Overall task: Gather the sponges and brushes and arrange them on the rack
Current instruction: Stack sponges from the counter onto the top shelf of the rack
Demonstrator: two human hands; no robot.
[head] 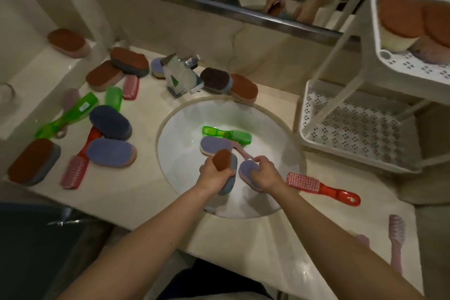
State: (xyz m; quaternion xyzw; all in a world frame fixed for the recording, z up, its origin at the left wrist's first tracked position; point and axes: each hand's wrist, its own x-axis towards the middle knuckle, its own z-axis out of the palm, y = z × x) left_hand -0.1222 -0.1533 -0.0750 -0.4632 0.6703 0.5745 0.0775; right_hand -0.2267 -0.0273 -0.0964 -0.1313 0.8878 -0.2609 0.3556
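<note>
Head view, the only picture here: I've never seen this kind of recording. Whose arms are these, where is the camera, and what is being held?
There is no machine here. A person works with bare hands, and the single camera sits on their head looking down, so the arms come in from the bottom edge. The left hand grips a brown-topped sponge. The right hand grips a purple sponge. Both are over the sink. In the sink lie a green brush, a second purple sponge and a pink brush. More sponges and brushes lie scattered on the counter, including a red brush right of the sink. The white rack stands at the right, and its upper tray holds brown sponges.
</note>
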